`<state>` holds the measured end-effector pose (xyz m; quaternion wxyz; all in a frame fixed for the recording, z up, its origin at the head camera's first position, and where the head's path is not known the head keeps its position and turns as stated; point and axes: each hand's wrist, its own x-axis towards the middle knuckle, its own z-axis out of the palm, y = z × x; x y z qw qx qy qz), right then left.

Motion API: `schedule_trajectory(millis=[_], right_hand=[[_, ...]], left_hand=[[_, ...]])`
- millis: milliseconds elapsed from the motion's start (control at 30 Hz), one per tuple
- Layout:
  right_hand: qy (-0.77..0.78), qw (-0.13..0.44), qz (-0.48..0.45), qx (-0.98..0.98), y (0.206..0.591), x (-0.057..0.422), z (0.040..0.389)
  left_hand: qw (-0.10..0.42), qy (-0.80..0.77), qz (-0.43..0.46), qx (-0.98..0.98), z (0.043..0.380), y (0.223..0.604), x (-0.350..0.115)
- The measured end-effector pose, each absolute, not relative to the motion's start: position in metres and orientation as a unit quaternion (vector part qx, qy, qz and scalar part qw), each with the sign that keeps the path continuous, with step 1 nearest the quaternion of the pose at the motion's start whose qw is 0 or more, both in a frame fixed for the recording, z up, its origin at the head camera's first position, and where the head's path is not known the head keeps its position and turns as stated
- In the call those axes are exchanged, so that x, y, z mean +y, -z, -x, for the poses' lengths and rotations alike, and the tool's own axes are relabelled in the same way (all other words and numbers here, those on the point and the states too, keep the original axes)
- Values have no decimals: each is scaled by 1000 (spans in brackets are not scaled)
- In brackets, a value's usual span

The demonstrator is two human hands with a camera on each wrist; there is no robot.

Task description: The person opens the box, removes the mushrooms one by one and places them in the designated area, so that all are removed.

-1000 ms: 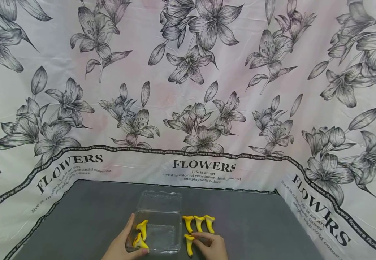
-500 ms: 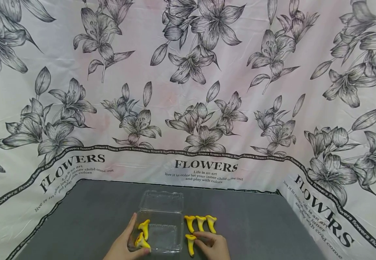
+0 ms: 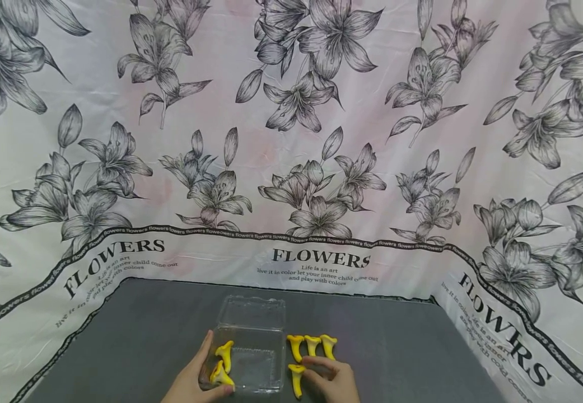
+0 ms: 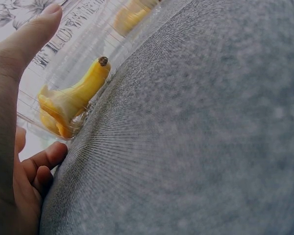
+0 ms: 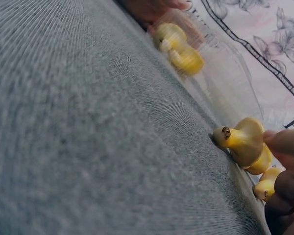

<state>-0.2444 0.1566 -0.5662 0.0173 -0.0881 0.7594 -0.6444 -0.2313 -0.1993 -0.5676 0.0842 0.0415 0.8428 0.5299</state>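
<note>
A clear plastic clamshell box (image 3: 256,364) stands with its lid (image 3: 252,312) folded back, away from me. Two yellow chanterelle mushrooms lie inside along its left wall, one farther back (image 3: 225,354) and one in front (image 3: 220,374). My left hand (image 3: 192,376) holds the box at its front left corner, with the fingers along the left wall and the thumb across the front. Right of the box, my right hand (image 3: 335,379) pinches a single yellow chanterelle (image 3: 297,382) at its cap. Its stem end (image 5: 226,132) points toward the camera in the right wrist view, close over the grey surface.
Behind the right hand, three more chanterelles (image 3: 312,345) stand in a row on the dark grey tabletop (image 3: 397,347), caps away from me. White cloth with printed flowers (image 3: 316,168) encloses the table's back and sides.
The view shifts slightly, so everything sits a little farther right in it. Both hands, the box and the mushrooms keep their places relative to each other.
</note>
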Motion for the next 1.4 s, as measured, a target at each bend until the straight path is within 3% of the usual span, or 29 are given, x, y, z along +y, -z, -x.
schedule_trajectory(millis=[533, 833, 1100, 1400], right_hand=[[646, -14, 76, 760, 542, 142, 249], [676, -71, 131, 722, 533, 112, 262], [678, -46, 129, 722, 523, 88, 269], [677, -63, 147, 718, 518, 64, 276]], left_hand=[[86, -536, -41, 839, 231, 569, -199], [72, -511, -28, 856, 231, 568, -197], [77, -521, -23, 850, 232, 569, -196], [79, -512, -18, 855, 233, 567, -196]])
